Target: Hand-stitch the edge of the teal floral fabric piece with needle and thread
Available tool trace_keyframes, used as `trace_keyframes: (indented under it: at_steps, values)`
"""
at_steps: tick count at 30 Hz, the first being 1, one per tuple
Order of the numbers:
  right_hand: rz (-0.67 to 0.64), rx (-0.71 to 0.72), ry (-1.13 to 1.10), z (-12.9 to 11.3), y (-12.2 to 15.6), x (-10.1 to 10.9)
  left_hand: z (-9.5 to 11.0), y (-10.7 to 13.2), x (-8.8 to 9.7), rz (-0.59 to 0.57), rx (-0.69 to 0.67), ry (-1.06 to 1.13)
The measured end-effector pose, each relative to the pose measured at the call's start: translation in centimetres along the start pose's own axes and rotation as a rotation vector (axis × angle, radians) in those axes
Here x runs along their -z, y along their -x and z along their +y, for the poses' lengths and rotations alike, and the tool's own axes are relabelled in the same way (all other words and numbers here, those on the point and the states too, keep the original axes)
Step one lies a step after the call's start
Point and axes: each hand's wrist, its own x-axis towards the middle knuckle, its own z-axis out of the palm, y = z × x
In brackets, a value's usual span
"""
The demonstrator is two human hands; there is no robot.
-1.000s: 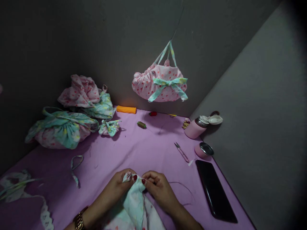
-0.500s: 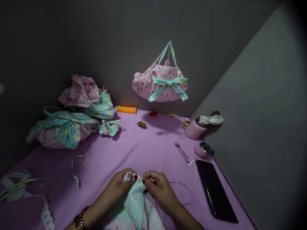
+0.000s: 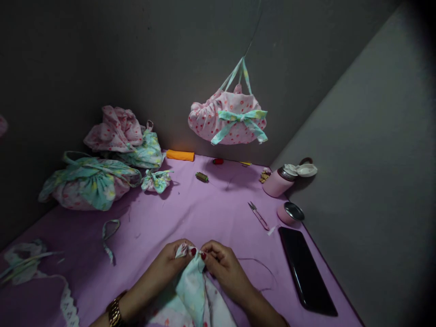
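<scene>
Near the front edge of the purple table point(image 3: 190, 213), both my hands pinch a folded piece of mint and pink printed fabric point(image 3: 192, 290). My left hand point(image 3: 172, 261) grips the bunched top of the fabric. My right hand point(image 3: 223, 268) is closed right beside it, fingertips pressed to the same spot, possibly on a needle too small to make out. A thin thread point(image 3: 259, 268) trails from my right hand across the table.
A pink fabric bag with a mint bow point(image 3: 228, 118) hangs above the table. Several fabric bundles point(image 3: 91, 181) lie at back left. Thread snips point(image 3: 258, 215), a pink flask point(image 3: 277, 181), its lid point(image 3: 289, 212) and a black phone point(image 3: 306, 270) sit to the right. Lace trim point(image 3: 66, 304) lies front left.
Both hands have shifted slightly forward and up with the fabric; the pinch is unchanged. Nothing else on the table has moved.
</scene>
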Motion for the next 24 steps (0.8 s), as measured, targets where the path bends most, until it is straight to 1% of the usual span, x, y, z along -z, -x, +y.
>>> trace_keyframes:
  at_steps: [5,7,10,12,14,16,19,21,24]
  values:
    - [-0.048,0.062,0.075,0.3,0.3,-0.4,-0.2,0.0,-0.1,-0.027,-0.003,-0.01]
    - [0.025,0.113,0.155,0.4,0.3,-0.5,-0.3,0.0,-0.2,-0.012,-0.015,-0.024]
    - [0.187,0.264,0.345,0.2,0.2,-0.5,-0.3,0.1,-0.3,0.026,-0.03,-0.049]
    - [0.205,0.356,0.42,0.0,0.1,-0.8,-0.3,0.1,-0.2,0.047,-0.045,-0.074]
    - [0.21,0.402,0.408,-0.2,0.1,-1.2,-0.4,0.1,-0.2,0.058,-0.058,-0.097]
    - [0.256,0.394,0.259,-0.6,0.1,-1.3,-0.4,0.1,-0.1,0.052,-0.058,-0.105]
    - [0.371,0.276,-0.171,-1.7,0.0,-0.5,-0.4,0.0,-0.1,0.029,-0.036,-0.092]
    - [0.486,0.227,-0.405,-2.9,0.1,1.1,-0.3,0.0,-0.2,0.023,-0.019,-0.074]
    - [0.699,0.301,-0.542,-5.4,0.7,4.3,0.0,0.0,-0.2,0.033,-0.004,-0.053]
